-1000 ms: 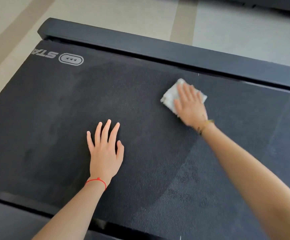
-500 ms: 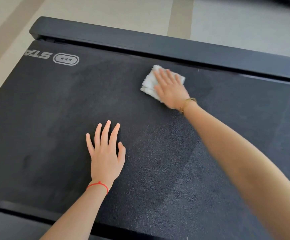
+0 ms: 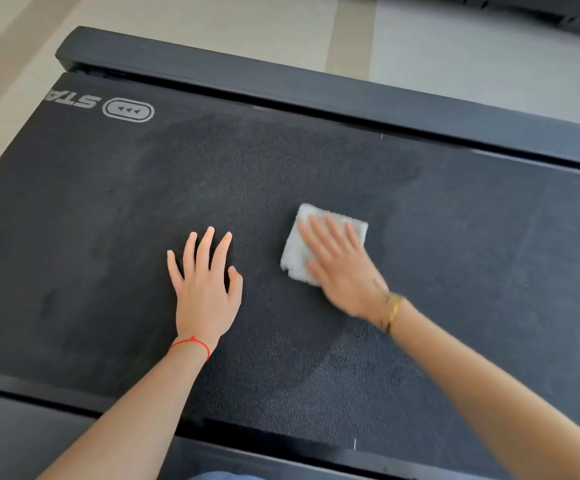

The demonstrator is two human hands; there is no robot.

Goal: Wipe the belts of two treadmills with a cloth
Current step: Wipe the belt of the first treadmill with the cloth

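Our right hand [image 3: 342,268] lies flat, fingers straight, pressing the cloth [image 3: 302,249] mid-belt [image 3: 454,271]. Left hand [image 3: 205,289] rests spread beside it, holding nothing. We should keep even pressure, overlap passes and work towards the duller patch at right.

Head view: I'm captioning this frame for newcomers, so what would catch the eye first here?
The white cloth stands out most, pressed flat on the dark belt under the right hand, right of centre. Beside it the left hand rests spread on the belt, a red string round its wrist. At far left, a pale logo marks the belt near its far rail.
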